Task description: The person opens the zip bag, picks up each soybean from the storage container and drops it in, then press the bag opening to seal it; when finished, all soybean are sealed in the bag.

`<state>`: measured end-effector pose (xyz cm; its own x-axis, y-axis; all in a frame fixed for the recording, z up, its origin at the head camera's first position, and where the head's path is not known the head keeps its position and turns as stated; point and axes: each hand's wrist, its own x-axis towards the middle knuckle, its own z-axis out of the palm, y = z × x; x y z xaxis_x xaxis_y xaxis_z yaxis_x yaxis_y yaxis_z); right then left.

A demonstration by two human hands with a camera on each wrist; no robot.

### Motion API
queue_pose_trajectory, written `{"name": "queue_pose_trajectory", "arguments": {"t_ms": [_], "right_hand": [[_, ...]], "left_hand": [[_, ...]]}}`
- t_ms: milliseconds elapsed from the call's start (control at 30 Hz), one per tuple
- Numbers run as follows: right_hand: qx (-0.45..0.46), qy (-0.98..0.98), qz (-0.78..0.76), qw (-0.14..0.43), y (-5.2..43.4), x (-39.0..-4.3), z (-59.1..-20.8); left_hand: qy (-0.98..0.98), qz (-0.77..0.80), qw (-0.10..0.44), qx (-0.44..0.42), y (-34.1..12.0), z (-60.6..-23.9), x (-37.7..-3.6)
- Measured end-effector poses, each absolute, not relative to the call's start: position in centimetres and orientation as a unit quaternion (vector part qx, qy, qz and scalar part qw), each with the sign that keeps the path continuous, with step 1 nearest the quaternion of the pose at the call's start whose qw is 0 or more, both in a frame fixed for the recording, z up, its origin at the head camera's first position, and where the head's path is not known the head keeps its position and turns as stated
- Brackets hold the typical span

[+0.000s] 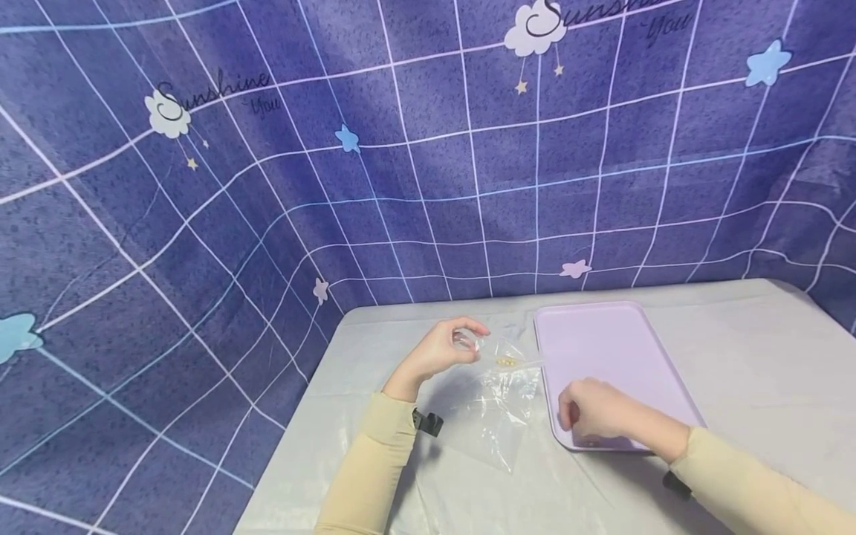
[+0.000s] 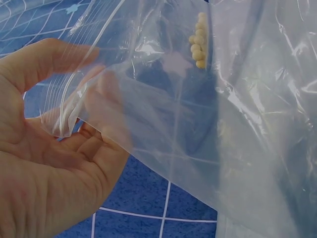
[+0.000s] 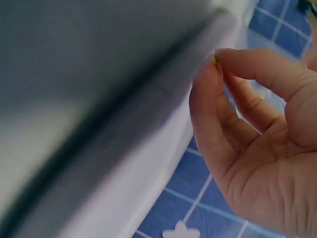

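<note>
My left hand [image 1: 444, 348] holds a clear zip-lock bag [image 1: 501, 401] by its zip end, thumb and fingers curved round the mouth. Several small round yellowish beans, which look like soybeans [image 2: 198, 42], lie in a cluster in the bag. Over the near end of the lilac tray [image 1: 595, 327], my right hand [image 1: 598, 409] has thumb and finger pinched together. In the right wrist view a tiny yellow soybean [image 3: 213, 60] shows between those fingertips, mostly covered by them. Whether other beans lie on the tray under this hand is hidden.
A pale cloth covers the table [image 1: 756, 371], and the tray with its raised rim lies right of the bag. Behind and to the left hangs a blue checked curtain [image 1: 428, 171]. Each wrist wears a small black camera [image 1: 428, 423].
</note>
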<state>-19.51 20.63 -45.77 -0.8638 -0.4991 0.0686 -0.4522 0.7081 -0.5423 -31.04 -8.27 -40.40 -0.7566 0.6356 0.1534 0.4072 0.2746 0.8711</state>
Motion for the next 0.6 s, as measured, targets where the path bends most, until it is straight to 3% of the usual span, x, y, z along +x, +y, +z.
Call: {"name": "queue_pose_trajectory", "arguments": {"t_ms": [367, 600], "right_hand": [[-0.237, 0.901, -0.359, -0.049, 21.3, -24.8, -38.0], [-0.286, 0.887, -0.361, -0.041, 17.1, -27.2, -35.7]], "left_hand": [[0.789, 0.502, 0.115, 0.334, -7.9, -40.5, -31.2], [0.790, 0.496, 0.110, 0.344, -7.5, -40.5, -31.4]]}}
